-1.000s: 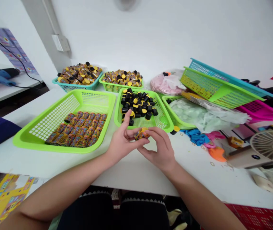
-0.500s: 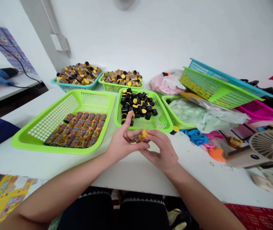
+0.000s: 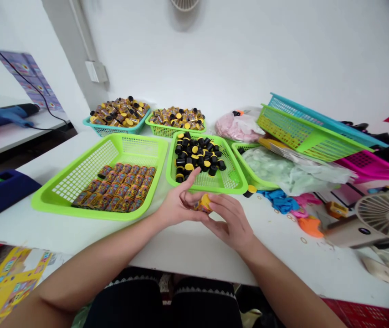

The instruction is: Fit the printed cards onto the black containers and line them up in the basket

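Pinched between your left hand (image 3: 177, 204) and right hand (image 3: 233, 223), the small patterned yellow-topped cylinder (image 3: 203, 204) is just nearer you than the light-green plastic basket (image 3: 215, 187) of black-and-yellow cylinders (image 3: 200, 160), presumably braced from both sides for steadiness.

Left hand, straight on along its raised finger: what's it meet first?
Probably the black canisters in the green basket ahead of the left hand; depth is unclear, so the near rim could come first.
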Motion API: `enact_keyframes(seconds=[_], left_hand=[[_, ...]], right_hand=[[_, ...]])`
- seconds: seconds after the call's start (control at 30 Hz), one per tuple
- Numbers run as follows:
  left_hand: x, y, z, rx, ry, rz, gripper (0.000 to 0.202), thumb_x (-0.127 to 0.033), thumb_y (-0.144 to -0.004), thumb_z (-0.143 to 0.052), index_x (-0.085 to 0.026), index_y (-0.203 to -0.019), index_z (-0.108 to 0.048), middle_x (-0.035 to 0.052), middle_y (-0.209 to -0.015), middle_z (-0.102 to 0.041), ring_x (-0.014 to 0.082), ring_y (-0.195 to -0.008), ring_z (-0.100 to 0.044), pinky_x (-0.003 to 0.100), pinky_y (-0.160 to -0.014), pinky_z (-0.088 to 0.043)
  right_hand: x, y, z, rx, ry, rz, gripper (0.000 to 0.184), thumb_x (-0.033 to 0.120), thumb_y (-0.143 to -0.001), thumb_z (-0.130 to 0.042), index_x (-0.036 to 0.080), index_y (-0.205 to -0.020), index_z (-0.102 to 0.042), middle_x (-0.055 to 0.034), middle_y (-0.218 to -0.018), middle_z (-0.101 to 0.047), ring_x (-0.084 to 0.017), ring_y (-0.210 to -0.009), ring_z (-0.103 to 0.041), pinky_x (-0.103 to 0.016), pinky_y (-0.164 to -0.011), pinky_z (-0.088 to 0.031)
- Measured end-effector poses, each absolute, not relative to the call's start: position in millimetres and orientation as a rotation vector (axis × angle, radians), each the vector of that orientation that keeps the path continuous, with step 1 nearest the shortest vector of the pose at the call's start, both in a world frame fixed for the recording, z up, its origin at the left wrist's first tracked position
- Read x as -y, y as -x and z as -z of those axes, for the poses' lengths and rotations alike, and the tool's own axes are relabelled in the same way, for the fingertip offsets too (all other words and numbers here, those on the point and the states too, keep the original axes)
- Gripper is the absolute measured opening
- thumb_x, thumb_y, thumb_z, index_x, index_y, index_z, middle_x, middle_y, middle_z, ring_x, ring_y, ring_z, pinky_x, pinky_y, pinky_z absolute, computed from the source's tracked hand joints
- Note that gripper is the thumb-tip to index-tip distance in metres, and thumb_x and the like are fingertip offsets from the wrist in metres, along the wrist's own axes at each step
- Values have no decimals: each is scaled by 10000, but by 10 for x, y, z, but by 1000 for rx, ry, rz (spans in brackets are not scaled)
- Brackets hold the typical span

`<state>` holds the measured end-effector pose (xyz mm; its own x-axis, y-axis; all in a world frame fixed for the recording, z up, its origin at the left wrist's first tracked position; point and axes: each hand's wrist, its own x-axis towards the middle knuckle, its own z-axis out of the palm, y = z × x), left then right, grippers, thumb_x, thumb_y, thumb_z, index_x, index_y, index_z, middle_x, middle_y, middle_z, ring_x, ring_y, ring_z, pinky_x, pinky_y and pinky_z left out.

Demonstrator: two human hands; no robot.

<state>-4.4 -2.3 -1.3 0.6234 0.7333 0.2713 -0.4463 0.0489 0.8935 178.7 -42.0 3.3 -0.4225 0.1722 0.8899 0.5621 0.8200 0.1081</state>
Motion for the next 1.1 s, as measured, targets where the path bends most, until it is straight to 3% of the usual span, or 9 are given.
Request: enact_keyframes(seconds=[0.13,0.3,0.5,0.6,0.77,0.83,0.93,1.0,1.1], left_hand=[[9,45,44,-322,-1305,-929,1262,-269,-649,-891,-245,-1592,-54,-76,-671,-686,83,-632,-643,192,-697,-549],[27,11,77,-446,-1436,-1060,1154,-276,-666,-865,-259,-1584,-166,-65,-766,-701,80,-709,-646,198,-759,-546],[52,31,61,-420,-1360,-1047,1233,-285,-674,-877,-224,-1591,-53,-115,-595,-620,60,-608,-617,180,-725,-536],[64,36,48,-385,-1302,-1056,1295,-289,-660,-892,-227,-1587,11,-101,-627,-654,73,-628,-636,206,-750,-552],[58,17,38,-357,-1311,-1090,1262,-289,-672,-879,-233,-1590,-16,-63,-717,-715,95,-688,-676,237,-781,-568],[73,4,0,-406,-1409,-1127,1111,-294,-690,-854,-214,-1581,-195,-20,-810,-749,109,-735,-690,242,-786,-570],[170,13,-148,-651,-1732,-1182,599,-282,-765,-769,-195,-1338,-620,34,-955,-775,123,-766,-698,230,-776,-566],[268,82,-308,-852,-1952,-1164,373,-276,-811,-710,-221,-1179,-724,31,-1035,-775,126,-763,-705,221,-750,-561],[313,358,-596,-1091,-2173,-1099,245,-272,-821,-675,-232,-1048,-759,3,-970,-784,134,-761,-713,214,-727,-543]], right_hand=[[419,-1770,-40,1988,588,484,538,131,-852,-701,121,-1357,-516,-159,-1135,-657,-240,-1116,-643,-388,-912,-596],[405,-1781,-56,2025,636,437,521,132,-864,-684,137,-1354,-506,-149,-1105,-669,-245,-1083,-653,-411,-896,-599],[396,-1798,-93,2032,601,386,555,110,-834,-707,151,-1353,-513,-144,-1115,-696,-236,-1062,-677,-397,-880,-606],[392,-1795,-99,2025,583,373,576,86,-803,-723,146,-1340,-522,-145,-1114,-705,-235,-1067,-680,-400,-900,-598],[380,-1806,-106,2036,592,318,605,94,-812,-705,184,-1371,-493,-123,-1128,-712,-228,-1073,-685,-406,-902,-594],[364,-1820,-103,2044,597,313,609,99,-816,-699,190,-1379,-483,-123,-1140,-710,-229,-1079,-684,-406,-905,-591],[335,-1837,-82,2059,617,344,623,108,-834,-686,200,-1406,-455,-118,-1142,-707,-232,-1102,-675,-412,-916,-585],[322,-1827,-67,2082,636,394,652,113,-845,-684,205,-1436,-425,-114,-1142,-704,-235,-1127,-663,-417,-937,-576],[318,-1772,-58,2086,688,456,765,213,-825,-746,197,-1486,-360,-147,-1219,-664,-270,-1183,-626,-461,-985,-548]])
